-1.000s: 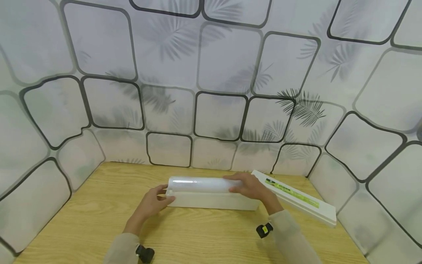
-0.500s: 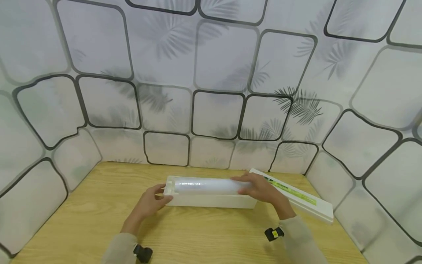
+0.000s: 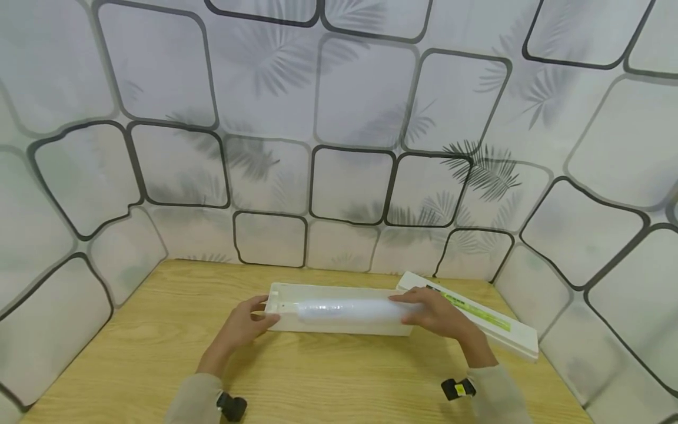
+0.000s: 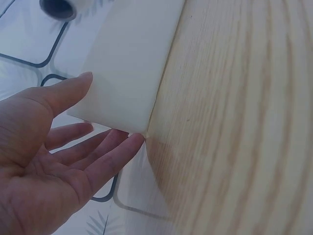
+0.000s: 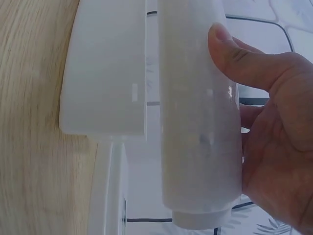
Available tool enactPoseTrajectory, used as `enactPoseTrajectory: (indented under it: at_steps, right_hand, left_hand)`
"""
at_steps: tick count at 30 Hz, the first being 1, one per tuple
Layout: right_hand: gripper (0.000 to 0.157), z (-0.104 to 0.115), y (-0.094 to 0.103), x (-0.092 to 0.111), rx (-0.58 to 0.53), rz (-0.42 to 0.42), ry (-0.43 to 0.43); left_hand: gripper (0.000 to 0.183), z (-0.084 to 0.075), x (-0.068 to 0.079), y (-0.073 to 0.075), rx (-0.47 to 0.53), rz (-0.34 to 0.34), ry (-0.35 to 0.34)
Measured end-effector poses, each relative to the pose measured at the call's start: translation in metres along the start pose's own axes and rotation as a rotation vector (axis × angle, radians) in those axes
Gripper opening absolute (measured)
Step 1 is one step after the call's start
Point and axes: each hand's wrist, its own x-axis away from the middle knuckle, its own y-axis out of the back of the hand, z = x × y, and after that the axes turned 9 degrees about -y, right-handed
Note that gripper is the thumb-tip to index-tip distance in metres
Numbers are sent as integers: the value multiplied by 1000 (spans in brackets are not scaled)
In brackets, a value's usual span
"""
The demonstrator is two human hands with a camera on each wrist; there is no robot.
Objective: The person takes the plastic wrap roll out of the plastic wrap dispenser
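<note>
A white open-topped box [image 3: 339,328] lies lengthwise on the wooden table. My left hand [image 3: 242,327] holds its left end; in the left wrist view the thumb lies against the long side of the box [image 4: 132,58] and the fingers touch its end. My right hand [image 3: 438,314] grips a roll of clear plastic wrap [image 3: 349,311] near its right end. In the right wrist view the wrap roll [image 5: 200,112] is apart from the box wall [image 5: 105,73], with the core showing at its near end. In the head view the roll overlaps the box's front wall.
A long white lid [image 3: 519,338] with a green label lies slantwise on the table [image 3: 318,377], to the right of the box. Patterned cloth walls [image 3: 349,188] close in the table at the back and both sides.
My right hand has moved right and nearer to me with the wrap roll, so more of the box's inside shows at left. The left hand stays on the box's end.
</note>
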Motion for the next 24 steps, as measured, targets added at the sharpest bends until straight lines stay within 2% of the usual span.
enactPoseTrajectory:
  at_steps: [11,24]
  right_hand:
    - [42,-8,6,20,5,-25,23]
    - [40,-11,15,36,-97,-21,11]
  left_hand:
    - [71,2,-1,-1,7,-4,4]
    - [70,4,-3,0,-15,-1,-8]
